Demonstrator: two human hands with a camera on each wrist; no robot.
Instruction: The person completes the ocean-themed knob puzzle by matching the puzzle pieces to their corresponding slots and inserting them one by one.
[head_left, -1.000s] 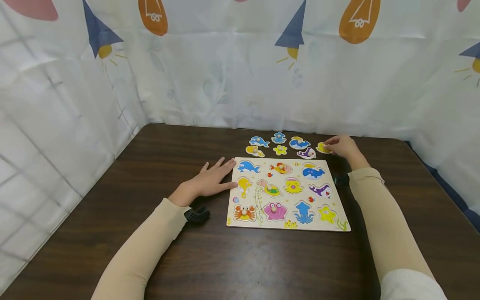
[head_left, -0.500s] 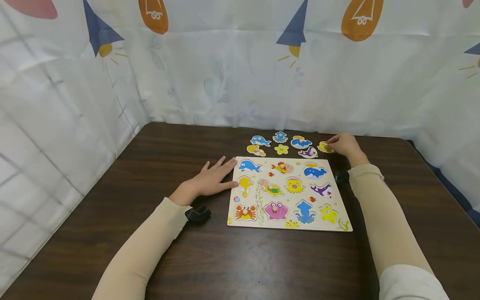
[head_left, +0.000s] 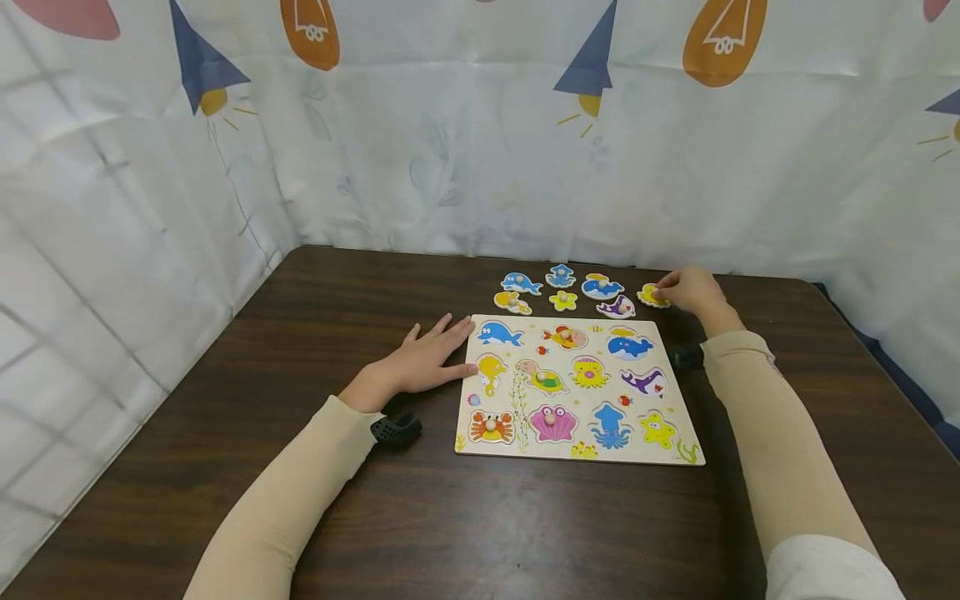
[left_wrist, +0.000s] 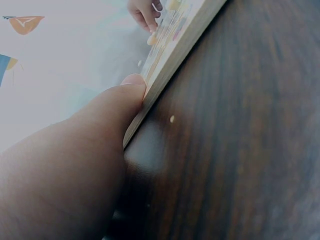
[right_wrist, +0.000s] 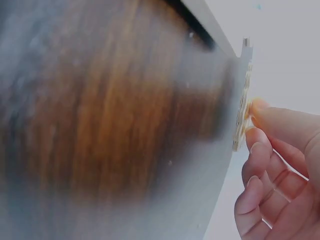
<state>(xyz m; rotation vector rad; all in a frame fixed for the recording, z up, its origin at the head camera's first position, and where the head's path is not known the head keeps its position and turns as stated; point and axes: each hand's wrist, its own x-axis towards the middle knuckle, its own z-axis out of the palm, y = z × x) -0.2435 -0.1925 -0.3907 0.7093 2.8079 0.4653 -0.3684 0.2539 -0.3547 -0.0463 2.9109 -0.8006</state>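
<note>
My right hand (head_left: 693, 293) is at the far right of the table, its thumb and finger pinching the small knob of a yellow puzzle piece (head_left: 651, 296). In the right wrist view that puzzle piece (right_wrist: 242, 112) shows edge-on beside the fingertips, the other fingers curled below. My left hand (head_left: 416, 360) lies flat with fingers spread at the left side of a wooden puzzle board (head_left: 592, 454); its thumb overlaps the board's edge. The left wrist view shows the thumb (left_wrist: 112, 107) against that edge. A crab piece (head_left: 491, 427) and a pink shell piece (head_left: 552, 422), both knobbed, sit in the board.
Behind the board lie several loose knobbed pieces, among them a blue whale (head_left: 521, 283), a blue squid (head_left: 560, 276), a yellow star (head_left: 562, 301) and a purple whale (head_left: 617, 307). Dark wood table (head_left: 420, 517) surrounds the board. A patterned white curtain (head_left: 450, 167) hangs at its back edge.
My right hand and the yellow puzzle piece have shifted very slightly to the right. My left hand and the board stay in place.
</note>
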